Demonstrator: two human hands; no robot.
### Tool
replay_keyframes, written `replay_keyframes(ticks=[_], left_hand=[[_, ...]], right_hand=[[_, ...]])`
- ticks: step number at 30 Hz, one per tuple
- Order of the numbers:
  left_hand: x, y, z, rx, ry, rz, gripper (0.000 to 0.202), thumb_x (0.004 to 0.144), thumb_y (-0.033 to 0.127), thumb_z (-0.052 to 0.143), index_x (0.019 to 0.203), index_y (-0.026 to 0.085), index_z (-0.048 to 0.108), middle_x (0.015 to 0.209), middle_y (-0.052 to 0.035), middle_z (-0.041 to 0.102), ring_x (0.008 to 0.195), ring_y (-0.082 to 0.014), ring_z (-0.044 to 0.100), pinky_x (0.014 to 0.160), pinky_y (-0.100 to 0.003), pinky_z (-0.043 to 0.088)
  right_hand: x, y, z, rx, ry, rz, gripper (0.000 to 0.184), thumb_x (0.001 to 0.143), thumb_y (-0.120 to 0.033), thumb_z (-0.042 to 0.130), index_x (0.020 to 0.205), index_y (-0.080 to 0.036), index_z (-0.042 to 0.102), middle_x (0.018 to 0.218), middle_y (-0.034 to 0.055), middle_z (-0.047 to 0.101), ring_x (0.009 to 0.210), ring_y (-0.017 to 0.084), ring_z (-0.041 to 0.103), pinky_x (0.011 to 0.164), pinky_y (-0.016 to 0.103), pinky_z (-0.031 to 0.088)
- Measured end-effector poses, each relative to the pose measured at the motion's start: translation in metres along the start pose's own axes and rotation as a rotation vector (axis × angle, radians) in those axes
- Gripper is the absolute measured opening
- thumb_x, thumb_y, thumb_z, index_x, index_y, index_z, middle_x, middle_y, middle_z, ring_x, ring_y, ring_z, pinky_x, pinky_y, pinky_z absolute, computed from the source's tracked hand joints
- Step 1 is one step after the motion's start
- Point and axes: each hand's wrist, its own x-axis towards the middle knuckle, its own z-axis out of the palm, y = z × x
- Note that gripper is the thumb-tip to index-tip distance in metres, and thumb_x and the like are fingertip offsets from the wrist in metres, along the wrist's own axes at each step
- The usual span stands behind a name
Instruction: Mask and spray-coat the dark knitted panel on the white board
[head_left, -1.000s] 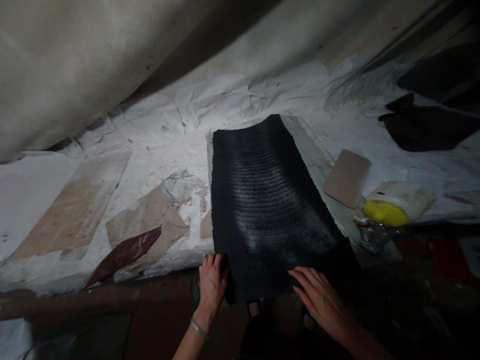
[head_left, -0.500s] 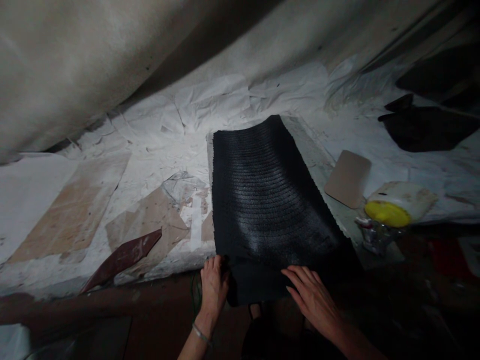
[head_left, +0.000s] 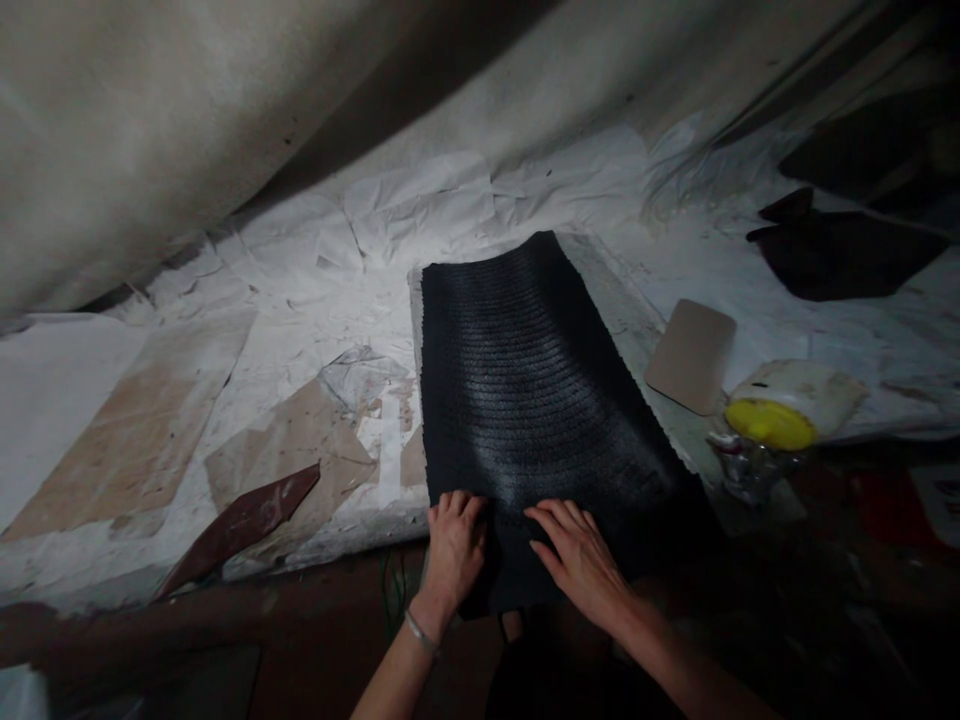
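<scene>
A black ribbed woven mat lies lengthwise on a white paper-covered work surface, its near end hanging over the front edge. My left hand rests flat on the mat's near left part, fingers stretched out, a thin bracelet on the wrist. My right hand lies flat beside it on the mat's near middle, fingers spread. Neither hand grips anything.
Brown card pieces and a dark red strip lie left of the mat. To the right are a tan rounded card, a yellow-lidded container and dark sheets. A pale wall rises behind.
Both hands have moved up from the mat's overhanging near edge onto its surface and closer together. The right hand shifted left. The mat has stayed in place.
</scene>
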Motion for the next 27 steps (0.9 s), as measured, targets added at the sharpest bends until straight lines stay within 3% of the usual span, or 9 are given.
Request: replay_keyframes(ticks=[5, 17, 27], left_hand=[[0.008, 0.008, 0.006, 0.047, -0.028, 0.000, 0.034, 0.079, 0.008, 0.051, 0.107, 0.025, 0.062, 0.107, -0.0052, 0.058, 0.103, -0.0245, 0.046, 0.085, -0.038, 0.034], [0.003, -0.011, 0.007, 0.006, 0.016, -0.136, 0.037, 0.077, 0.004, 0.046, 0.105, 0.023, 0.059, 0.105, -0.0054, 0.056, 0.102, -0.0236, 0.046, 0.082, -0.038, 0.031], [0.011, -0.001, 0.001, 0.004, -0.029, 0.023, 0.039, 0.074, 0.002, 0.047, 0.102, 0.025, 0.061, 0.108, -0.0052, 0.055, 0.105, -0.0242, 0.042, 0.085, -0.039, 0.032]], right_hand=[[0.024, -0.012, 0.004, -0.047, -0.018, -0.012, 0.034, 0.087, -0.009, 0.069, 0.115, -0.023, 0.056, 0.109, 0.0006, 0.053, 0.101, 0.023, 0.046, 0.084, 0.040, 0.036], [0.041, -0.031, 0.017, -0.150, -0.061, 0.036, 0.017, 0.085, -0.013, 0.071, 0.097, -0.021, 0.061, 0.100, 0.0024, 0.054, 0.099, 0.025, 0.047, 0.085, 0.042, 0.033], [0.042, -0.030, 0.017, -0.105, -0.058, -0.010, 0.023, 0.081, -0.003, 0.068, 0.093, -0.021, 0.059, 0.097, 0.0014, 0.053, 0.097, 0.024, 0.046, 0.082, 0.040, 0.031]])
